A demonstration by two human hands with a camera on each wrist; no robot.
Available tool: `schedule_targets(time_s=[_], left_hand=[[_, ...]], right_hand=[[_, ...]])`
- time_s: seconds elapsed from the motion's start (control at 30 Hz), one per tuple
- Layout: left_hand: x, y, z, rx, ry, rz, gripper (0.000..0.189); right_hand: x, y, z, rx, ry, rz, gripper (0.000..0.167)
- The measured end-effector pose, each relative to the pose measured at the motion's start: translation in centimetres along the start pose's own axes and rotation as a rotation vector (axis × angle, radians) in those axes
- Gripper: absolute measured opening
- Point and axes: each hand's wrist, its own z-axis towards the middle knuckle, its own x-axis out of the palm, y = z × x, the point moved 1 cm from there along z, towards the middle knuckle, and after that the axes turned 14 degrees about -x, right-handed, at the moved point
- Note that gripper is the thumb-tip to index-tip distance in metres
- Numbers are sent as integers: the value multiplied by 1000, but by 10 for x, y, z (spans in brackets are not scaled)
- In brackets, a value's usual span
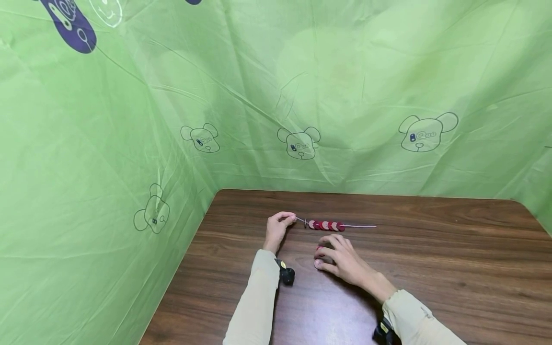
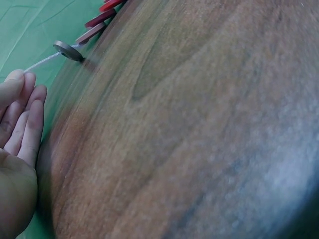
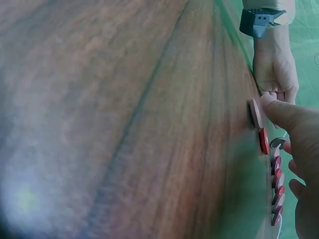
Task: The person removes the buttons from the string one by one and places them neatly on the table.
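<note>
Thumb and index finger of my left hand (image 1: 278,230) pinch one end of a pale string (image 2: 42,63). Threaded on it is a row of red and pink button-like discs (image 1: 326,225), with a grey disc (image 2: 67,51) tilted up at the end nearest this hand. The string's other end (image 1: 362,226) trails right along the table. My right hand (image 1: 347,261) hovers low just in front of the row, fingers loosely bent and spread. By its thumb tip lies a loose pink disc (image 1: 318,264); a loose red disc (image 3: 263,141) lies beside it, partly covered by the fingers in the head view.
The brown wood-grain table (image 1: 431,249) extends widely to the right. A green sheet with printed bear faces (image 1: 345,96) hangs along the back and left edges. Both wrists carry a small black camera (image 1: 286,275).
</note>
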Motion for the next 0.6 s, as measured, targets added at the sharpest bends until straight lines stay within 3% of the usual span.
schedule_targets(time_s=[0.6], left_hand=[[-1,1,1,13,-1,7,13]], right_hand=[[-15,-30,-2,145,-109,-28,24]])
